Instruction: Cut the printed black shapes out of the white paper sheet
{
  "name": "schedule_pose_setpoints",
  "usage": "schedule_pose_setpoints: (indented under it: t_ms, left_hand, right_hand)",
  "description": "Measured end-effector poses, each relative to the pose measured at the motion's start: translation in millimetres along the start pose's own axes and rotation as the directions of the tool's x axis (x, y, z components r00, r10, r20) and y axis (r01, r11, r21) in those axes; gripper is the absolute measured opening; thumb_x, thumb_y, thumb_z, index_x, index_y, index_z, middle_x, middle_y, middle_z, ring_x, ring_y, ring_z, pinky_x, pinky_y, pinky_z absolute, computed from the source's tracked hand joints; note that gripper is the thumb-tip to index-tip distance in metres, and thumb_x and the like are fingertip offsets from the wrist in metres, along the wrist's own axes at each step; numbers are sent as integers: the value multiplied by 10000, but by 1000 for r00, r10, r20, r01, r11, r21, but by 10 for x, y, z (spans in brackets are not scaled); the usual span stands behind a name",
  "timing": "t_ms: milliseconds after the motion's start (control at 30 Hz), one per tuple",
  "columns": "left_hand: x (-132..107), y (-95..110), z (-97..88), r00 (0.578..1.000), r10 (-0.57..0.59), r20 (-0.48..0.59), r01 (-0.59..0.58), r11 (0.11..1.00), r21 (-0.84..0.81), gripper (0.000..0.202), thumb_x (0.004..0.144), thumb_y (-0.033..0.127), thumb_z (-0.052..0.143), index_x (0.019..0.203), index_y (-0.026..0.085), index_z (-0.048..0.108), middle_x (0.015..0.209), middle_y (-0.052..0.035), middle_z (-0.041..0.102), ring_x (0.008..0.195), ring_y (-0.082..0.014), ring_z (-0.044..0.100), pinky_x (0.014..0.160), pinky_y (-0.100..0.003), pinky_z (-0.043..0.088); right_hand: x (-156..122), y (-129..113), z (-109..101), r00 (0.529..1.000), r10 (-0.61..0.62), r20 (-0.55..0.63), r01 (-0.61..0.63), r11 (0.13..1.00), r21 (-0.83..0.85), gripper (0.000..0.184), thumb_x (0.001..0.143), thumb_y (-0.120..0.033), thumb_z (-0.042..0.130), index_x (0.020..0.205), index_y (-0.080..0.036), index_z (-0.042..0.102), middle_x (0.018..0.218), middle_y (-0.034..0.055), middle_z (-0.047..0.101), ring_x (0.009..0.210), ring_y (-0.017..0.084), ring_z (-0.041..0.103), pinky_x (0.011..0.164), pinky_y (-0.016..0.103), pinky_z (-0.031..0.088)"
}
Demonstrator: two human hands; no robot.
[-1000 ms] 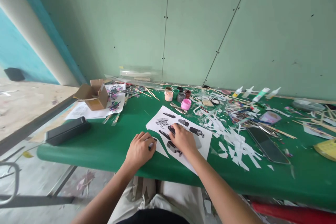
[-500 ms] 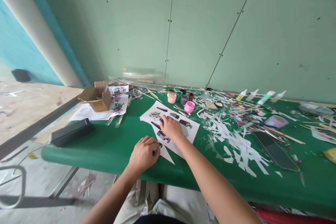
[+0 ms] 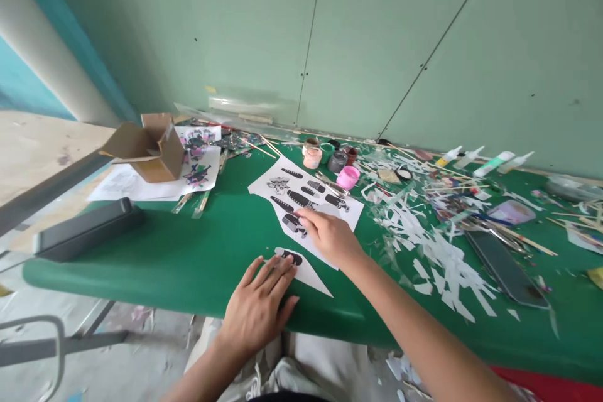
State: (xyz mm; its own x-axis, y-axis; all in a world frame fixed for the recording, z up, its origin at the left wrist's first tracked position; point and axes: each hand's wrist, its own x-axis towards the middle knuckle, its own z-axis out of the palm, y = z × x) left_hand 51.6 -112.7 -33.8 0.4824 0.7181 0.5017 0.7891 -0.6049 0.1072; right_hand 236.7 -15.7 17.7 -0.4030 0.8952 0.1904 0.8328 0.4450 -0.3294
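Observation:
My left hand point(image 3: 260, 305) lies flat and open on the green table point(image 3: 198, 251), its fingertips on a small cut triangle of white paper point(image 3: 306, 273) with a black shape printed on it. My right hand point(image 3: 330, 235) rests palm down, fingers loosely spread, on a larger white sheet point(image 3: 287, 191) printed with several black and grey shapes. The two pieces of paper lie apart from each other.
An open cardboard box point(image 3: 151, 147) sits on printed sheets at the left, a dark grey case point(image 3: 85, 229) near the left edge. Small paint pots point(image 3: 348, 176), scissors, glue bottles, sticks, a dark phone point(image 3: 506, 267) and many white paper scraps point(image 3: 424, 245) lie to the right.
My left hand has opened from a curled grip and now lies flat on the small cut piece. The larger sheet with my right hand has slid away from it, toward the wall.

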Motion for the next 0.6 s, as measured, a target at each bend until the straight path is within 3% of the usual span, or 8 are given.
schedule_pose_setpoints:
  t_ms: [267,600]
  left_hand:
    - [91,25,3,995,-77,-61,75,997,-35,223,931,238,475,1038,180,661,1221,-67,684,1128,-230,635,1009,-404,457]
    - [108,25,10,994,-87,-67,85,996,-30,254,929,239,476,1074,196,680,1258,-66,665,1144,-221,629,997,-389,465]
  right_hand:
    - [-479,-105,89,992,5,125,-1,999,-33,385,1003,-258,335,1276,-263,607,928,25,757,706,135,698,591,206,482]
    - [-591,-160,252,997,-62,-42,55,986,-156,371,994,-222,380,1231,-240,664,735,17,713,519,107,636,444,229,346]
